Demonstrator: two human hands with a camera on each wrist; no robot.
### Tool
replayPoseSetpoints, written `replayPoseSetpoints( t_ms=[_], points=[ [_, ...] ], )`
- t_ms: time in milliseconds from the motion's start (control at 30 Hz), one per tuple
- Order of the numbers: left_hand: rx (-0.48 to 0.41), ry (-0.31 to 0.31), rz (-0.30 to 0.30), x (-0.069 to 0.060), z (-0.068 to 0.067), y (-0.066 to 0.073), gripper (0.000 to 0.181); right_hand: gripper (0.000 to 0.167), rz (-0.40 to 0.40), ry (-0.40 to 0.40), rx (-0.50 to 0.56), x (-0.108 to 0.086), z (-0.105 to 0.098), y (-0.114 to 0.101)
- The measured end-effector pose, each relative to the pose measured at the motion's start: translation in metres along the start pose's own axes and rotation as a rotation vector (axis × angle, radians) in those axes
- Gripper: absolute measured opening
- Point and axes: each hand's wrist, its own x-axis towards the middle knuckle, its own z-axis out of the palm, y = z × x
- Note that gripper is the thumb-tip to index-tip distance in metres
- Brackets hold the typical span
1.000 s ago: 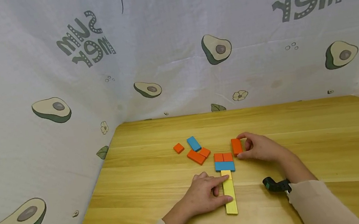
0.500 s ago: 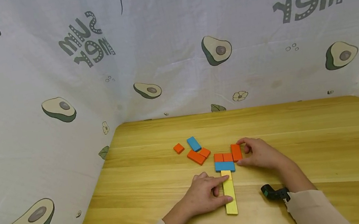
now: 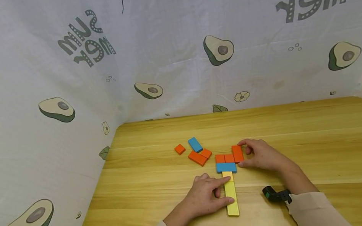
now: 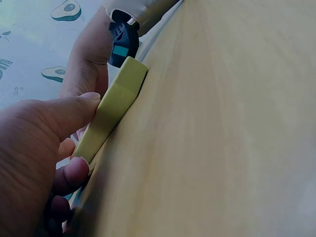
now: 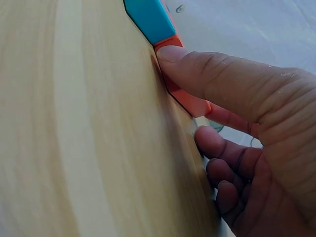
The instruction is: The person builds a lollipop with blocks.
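Note:
On the wooden table, a long yellow block (image 3: 230,191) and a small yellow block (image 3: 227,174) form a column. My left hand (image 3: 204,198) presses on it, index finger on the small block and thumb on the long one. Across the column's far end lies a blue block (image 3: 226,167), with two small orange square blocks (image 3: 224,158) along its far side. My right hand (image 3: 266,156) pinches an orange rectangular block (image 3: 237,153) by its ends, thumb near and index finger far. This block stands against the right square; in the right wrist view, its near end meets the blue block (image 5: 150,19).
Left of the arrangement lie another blue block (image 3: 195,144), an orange rectangular block (image 3: 197,158) and two orange squares, one (image 3: 180,149) apart from the others. A white avocado-print cloth (image 3: 172,52) hangs behind and beside the table (image 3: 308,130).
My right hand has brought the orange rectangular block nearer and slightly left, closing the gap to the orange squares. The left hand has stayed in place.

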Motion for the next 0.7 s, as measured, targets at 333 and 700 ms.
replayPoseSetpoints(
  t_ms=[333, 700],
  points=[
    [-0.009, 0.007, 0.002, 0.0, 0.0024, -0.0017, 0.059, 0.057, -0.051, 0.022, 0.05, -0.0025, 0.0002, 0.0019],
    [-0.014, 0.001, 0.005, -0.0013, 0.0036, -0.0033, 0.058, 0.053, -0.036, 0.034, 0.064, -0.0039, 0.004, 0.0042]
  ],
)
